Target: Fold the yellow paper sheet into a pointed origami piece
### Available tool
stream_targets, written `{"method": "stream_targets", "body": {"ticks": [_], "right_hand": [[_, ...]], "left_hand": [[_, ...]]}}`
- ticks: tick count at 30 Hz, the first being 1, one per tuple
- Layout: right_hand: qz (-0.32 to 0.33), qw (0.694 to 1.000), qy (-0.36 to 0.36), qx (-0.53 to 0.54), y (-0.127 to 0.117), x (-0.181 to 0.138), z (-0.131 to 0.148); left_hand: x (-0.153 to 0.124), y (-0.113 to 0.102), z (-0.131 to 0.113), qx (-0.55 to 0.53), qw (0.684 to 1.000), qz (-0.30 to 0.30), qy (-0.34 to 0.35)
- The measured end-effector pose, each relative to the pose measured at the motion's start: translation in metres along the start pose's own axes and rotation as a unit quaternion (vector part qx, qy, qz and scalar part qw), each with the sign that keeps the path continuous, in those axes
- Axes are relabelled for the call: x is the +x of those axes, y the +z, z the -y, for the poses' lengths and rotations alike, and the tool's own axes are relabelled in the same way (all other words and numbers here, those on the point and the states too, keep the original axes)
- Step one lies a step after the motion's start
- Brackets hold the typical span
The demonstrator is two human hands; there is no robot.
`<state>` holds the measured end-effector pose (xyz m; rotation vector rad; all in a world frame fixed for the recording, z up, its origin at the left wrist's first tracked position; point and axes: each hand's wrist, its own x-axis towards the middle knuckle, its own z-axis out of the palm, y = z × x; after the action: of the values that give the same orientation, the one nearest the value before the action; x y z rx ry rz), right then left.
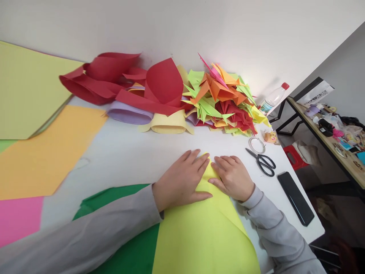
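Note:
A large yellow sheet of paper [199, 236] lies in front of me, narrowing to a folded point at its far end. My left hand [184, 179] rests flat on the left side of that point, fingers stretched out and thumb spread. On the other side, my right hand [232, 177] lies across the right edge of the point with its fingers extended and pressing down. Under the yellow paper and my left sleeve is a dark green sheet [128, 243]. A crease line runs down the yellow sheet's right side.
Black-handled scissors [264, 161], a tape roll [257, 145] and a black phone [295, 198] lie at right. Rolled red paper [164, 82] and folded paper shapes [219, 99] are heaped along the wall, near a bottle [274, 98]. Orange sheets [54, 152] spread at left.

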<state>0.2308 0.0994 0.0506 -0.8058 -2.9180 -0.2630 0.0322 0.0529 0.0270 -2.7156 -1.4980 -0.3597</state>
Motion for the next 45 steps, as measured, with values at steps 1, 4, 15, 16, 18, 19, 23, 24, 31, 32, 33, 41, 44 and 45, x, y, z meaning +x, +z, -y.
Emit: {"method": "stream_targets", "body": {"ticks": [1,4,15,16,18,19,23,24,31,32,33,41,44,45], "right_hand": [[-0.001,1.0,-0.003,0.001,-0.001,-0.002,0.0],[-0.004,1.0,-0.009,0.004,-0.004,-0.011,0.002],[-0.019,1.0,-0.01,0.015,-0.008,-0.041,0.014],[-0.023,0.999,-0.009,0.02,-0.008,-0.042,0.014],[-0.029,0.999,-0.006,0.038,-0.007,-0.044,0.012],[-0.031,0.998,-0.003,0.049,-0.007,-0.043,0.011],[-0.023,0.998,0.009,0.063,-0.005,-0.036,0.005],[-0.022,0.998,0.011,0.06,-0.004,-0.033,0.004],[-0.01,0.999,0.015,0.041,0.003,-0.01,-0.005],[-0.009,0.999,0.013,0.039,0.004,-0.007,-0.006],[-0.008,0.999,0.012,0.039,0.006,-0.005,-0.008],[-0.001,0.998,0.029,0.049,0.009,-0.003,-0.007],[-0.002,0.999,0.026,0.048,0.007,-0.004,-0.006],[-0.003,0.999,0.021,0.046,0.006,-0.005,-0.006]], "left_hand": [[0.0,0.0,0.0,0.0,1.0,0.001,-0.001],[0.0,-0.001,0.0,0.001,1.0,0.004,-0.001],[0.001,-0.004,-0.001,0.008,1.0,0.013,0.0],[0.001,-0.004,-0.001,0.007,1.0,0.013,0.001],[0.002,-0.003,0.0,0.007,1.0,0.014,0.003],[0.002,-0.004,0.001,0.009,1.0,0.015,0.004],[0.006,-0.006,0.008,0.028,0.999,0.023,-0.005],[0.007,-0.006,0.011,0.034,0.999,0.029,-0.011],[0.016,-0.006,0.039,0.053,0.997,0.042,-0.029],[0.018,-0.005,0.044,0.051,0.997,0.038,-0.03],[0.019,-0.005,0.047,0.05,0.998,0.035,-0.032],[0.02,0.0,0.055,0.03,0.998,0.03,-0.035],[0.02,-0.001,0.054,0.032,0.998,0.035,-0.038],[0.02,-0.001,0.054,0.033,0.998,0.035,-0.039]]}}
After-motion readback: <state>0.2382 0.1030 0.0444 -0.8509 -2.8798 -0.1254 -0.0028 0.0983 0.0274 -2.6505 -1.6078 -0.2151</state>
